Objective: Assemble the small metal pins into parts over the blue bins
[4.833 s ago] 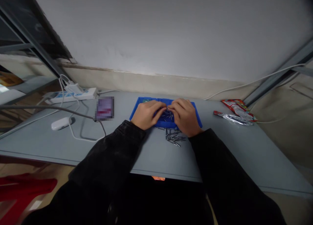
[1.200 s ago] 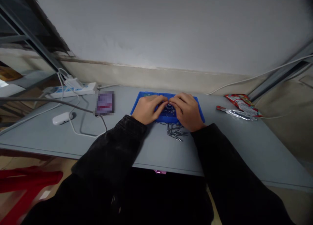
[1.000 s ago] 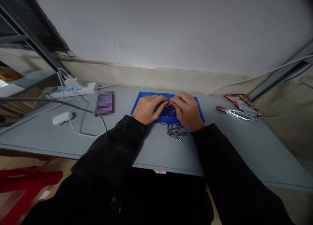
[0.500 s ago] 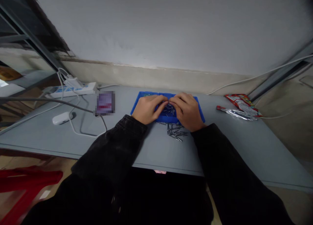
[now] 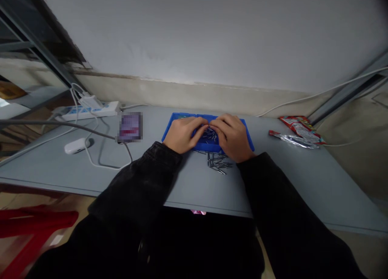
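Observation:
My left hand [image 5: 184, 134] and my right hand [image 5: 231, 136] meet fingertip to fingertip above a blue plastic tray [image 5: 207, 148]. Both are closed in a pinch; whatever lies between the fingertips is too small to make out. Inside the tray, small silvery metal pins [image 5: 211, 136] lie loose below my fingers. Some small green pieces [image 5: 182, 117] show in its left part, mostly covered by my left hand. In front of the tray, several longer dark metal rods [image 5: 217, 164] lie in a loose pile on the grey table [image 5: 194, 186].
At the left are a white power strip [image 5: 97, 111] with plugs, a white oval device [image 5: 75, 146], a looping cable [image 5: 117, 168] and a blurred-out purple item [image 5: 130, 127]. A red snack packet [image 5: 300, 129] with a silvery part lies at the right. A wall [image 5: 194, 94] backs the table.
Both hands stay pinched together over the tray with barely any movement. The pins and the rod pile look the same.

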Demonstrator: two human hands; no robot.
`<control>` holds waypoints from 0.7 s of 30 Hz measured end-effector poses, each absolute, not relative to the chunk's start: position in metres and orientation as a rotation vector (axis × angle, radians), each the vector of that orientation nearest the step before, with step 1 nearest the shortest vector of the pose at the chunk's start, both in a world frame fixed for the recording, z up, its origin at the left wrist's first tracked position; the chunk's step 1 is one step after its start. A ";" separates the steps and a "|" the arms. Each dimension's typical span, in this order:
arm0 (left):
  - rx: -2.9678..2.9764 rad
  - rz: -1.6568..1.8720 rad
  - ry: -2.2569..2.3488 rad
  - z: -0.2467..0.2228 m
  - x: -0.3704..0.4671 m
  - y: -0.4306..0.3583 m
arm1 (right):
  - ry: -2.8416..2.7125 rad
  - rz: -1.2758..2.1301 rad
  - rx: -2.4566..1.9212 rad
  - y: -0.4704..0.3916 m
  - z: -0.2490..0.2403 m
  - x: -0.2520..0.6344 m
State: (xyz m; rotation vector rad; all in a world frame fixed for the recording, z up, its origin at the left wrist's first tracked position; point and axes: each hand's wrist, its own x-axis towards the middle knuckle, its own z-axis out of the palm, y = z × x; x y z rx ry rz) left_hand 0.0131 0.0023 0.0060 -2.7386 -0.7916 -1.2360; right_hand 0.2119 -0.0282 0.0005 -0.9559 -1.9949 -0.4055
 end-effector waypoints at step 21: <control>-2.741 -1.235 -0.798 0.007 0.013 0.001 | -2.006 -0.381 -0.980 -0.028 0.000 0.212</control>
